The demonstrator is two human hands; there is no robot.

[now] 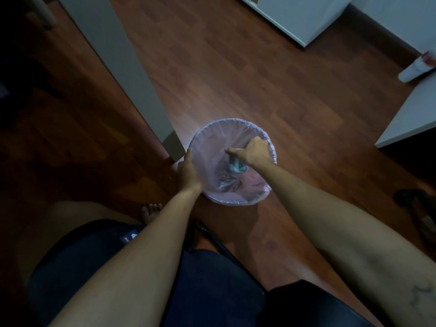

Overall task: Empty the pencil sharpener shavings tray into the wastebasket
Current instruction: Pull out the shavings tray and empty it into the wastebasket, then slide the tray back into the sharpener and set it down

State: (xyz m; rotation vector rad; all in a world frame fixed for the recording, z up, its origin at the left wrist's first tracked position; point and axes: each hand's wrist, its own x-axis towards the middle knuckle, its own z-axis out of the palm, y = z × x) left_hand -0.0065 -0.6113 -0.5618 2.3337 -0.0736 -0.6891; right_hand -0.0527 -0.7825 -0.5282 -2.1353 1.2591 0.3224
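A small round wastebasket (213,134) lined with a pale pink plastic bag stands on the wooden floor in front of me. My left hand (187,169) grips its left rim. My right hand (253,152) reaches over the basket's opening and holds a small bluish shavings tray (236,167), tilted downward inside the basket. A small heap of pencil shavings (225,178) lies in the bottom of the bag, just below the tray.
A grey table leg (132,74) stands just left of the basket. White furniture (304,17) is at the far right, a white surface (415,116) at the right edge, and a sandal (420,208) on the floor. I sit on a dark chair.
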